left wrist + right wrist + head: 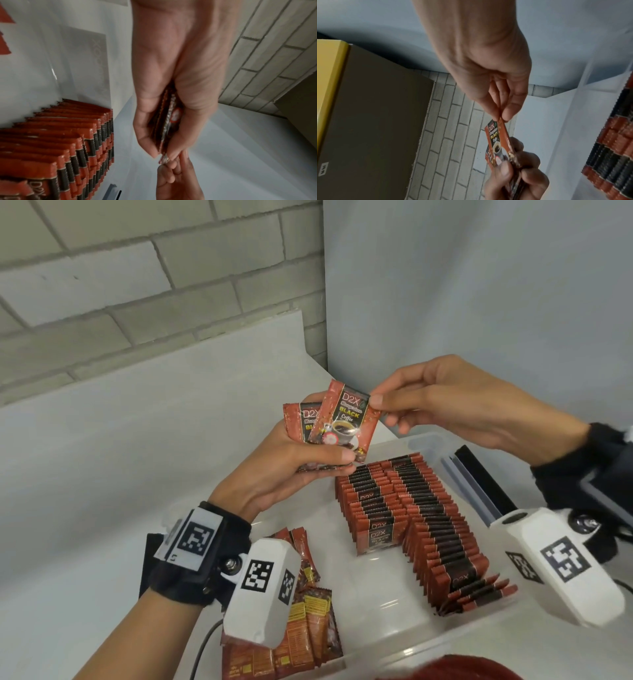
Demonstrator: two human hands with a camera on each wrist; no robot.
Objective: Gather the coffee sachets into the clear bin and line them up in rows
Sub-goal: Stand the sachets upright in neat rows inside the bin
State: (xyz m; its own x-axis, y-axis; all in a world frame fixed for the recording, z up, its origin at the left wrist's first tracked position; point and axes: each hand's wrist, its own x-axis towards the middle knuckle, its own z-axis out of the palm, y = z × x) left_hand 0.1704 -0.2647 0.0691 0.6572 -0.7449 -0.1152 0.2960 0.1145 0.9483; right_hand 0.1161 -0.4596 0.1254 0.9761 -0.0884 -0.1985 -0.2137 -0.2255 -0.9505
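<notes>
My left hand [294, 463] grips a small stack of red coffee sachets [301, 422] above the table, thumb across their lower edge; the stack [169, 121] shows edge-on in the left wrist view. My right hand [380, 402] pinches the top right corner of the front sachet [346, 419] between thumb and forefinger; that sachet [496, 136] also shows in the right wrist view. Below stands the clear bin [424, 443], holding two long rows of upright sachets [407, 508], also seen as rows [65, 142] in the left wrist view.
A loose pile of sachets [308, 621] lies in the bin's near left part. A black strip [483, 477] rests against the bin's right wall. A brick wall [120, 285] rises behind the white table [120, 457]. A yellow-edged box [368, 108] shows in the right wrist view.
</notes>
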